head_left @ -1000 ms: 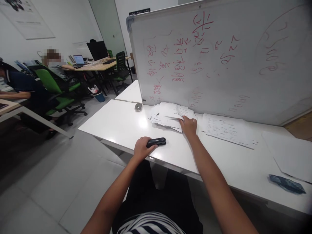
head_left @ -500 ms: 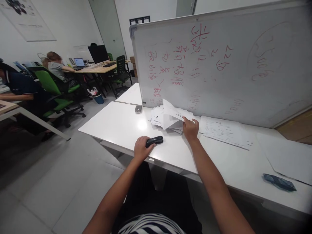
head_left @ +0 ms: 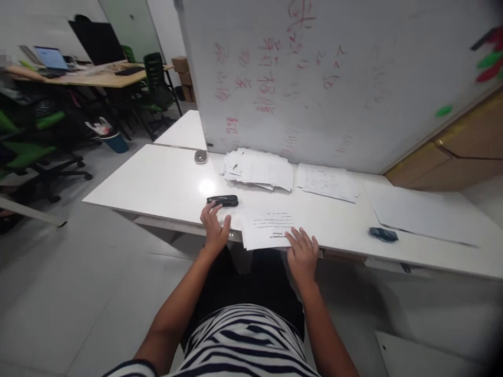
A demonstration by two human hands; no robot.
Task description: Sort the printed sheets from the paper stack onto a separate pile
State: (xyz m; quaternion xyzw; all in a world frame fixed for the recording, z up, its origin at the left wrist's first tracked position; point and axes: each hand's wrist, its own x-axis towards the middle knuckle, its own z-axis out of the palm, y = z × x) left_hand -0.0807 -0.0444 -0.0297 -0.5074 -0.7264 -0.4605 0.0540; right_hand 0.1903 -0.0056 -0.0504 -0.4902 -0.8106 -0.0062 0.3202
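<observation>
A printed sheet of paper [head_left: 261,233] lies by the table's front edge. My right hand [head_left: 303,254] rests on its right side with fingers stretched out. To the left of the sheet is a black stapler [head_left: 222,200], flat on the table. My left hand [head_left: 214,228] is just in front of the stapler, fingers apart, its fingertips at or very near the stapler's left end. Behind the sheet, a loose pile of papers [head_left: 261,168] lies against the whiteboard.
A whiteboard [head_left: 338,104] with red writing stands along the back of the white table [head_left: 153,175]. A computer mouse [head_left: 200,156] sits left of the pile. Rightward are another paper stack [head_left: 328,182], large white sheets [head_left: 420,212] and a dark blue item [head_left: 383,234].
My right hand has brought a sheet from the pile to the table's front edge. My left hand has let go of the stapler. The view has tilted down and turned right.
</observation>
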